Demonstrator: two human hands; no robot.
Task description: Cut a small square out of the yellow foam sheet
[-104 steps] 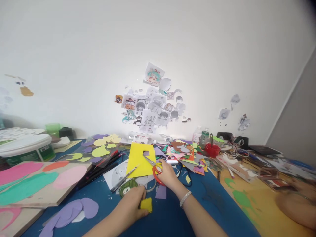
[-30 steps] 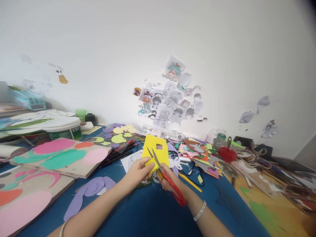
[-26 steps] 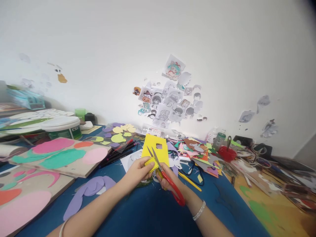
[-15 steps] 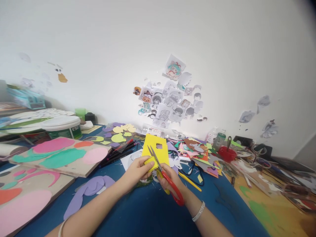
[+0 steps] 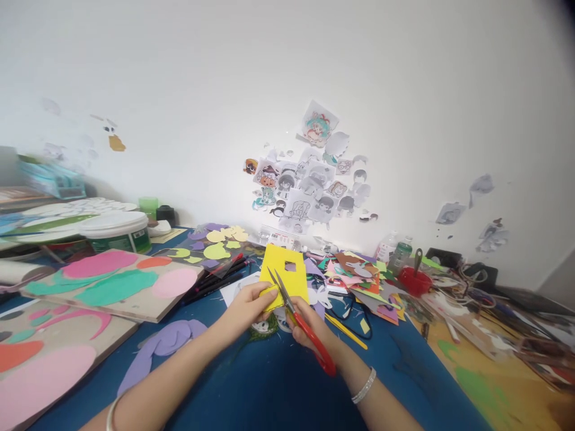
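Observation:
Between thumb and fingers, my left hand [image 5: 254, 302] pinches a small yellow paper piece [image 5: 271, 297]. My right hand [image 5: 309, 320] grips red-handled scissors [image 5: 311, 335], whose blades are a little apart and point up and away, beside the right edge of the piece. Behind both hands lies a larger yellow sheet [image 5: 286, 272] with a rectangular hole near its top. Under the hands, a cut-out picture with green parts [image 5: 264, 326] is partly covered on the blue tabletop.
Left are boards with coloured paper shapes [image 5: 130, 284], a white-lidded tub [image 5: 114, 230] and purple paper [image 5: 164, 350]. Paper scraps [image 5: 359, 272], a yellow stick [image 5: 345, 331] and a red bowl [image 5: 414, 281] are on the right. Drawings [image 5: 309, 185] hang on the wall.
The small yellow piece has turned in my left fingers. The scissors have shifted slightly, with their handles closer together in view. The green cut-out shows more now.

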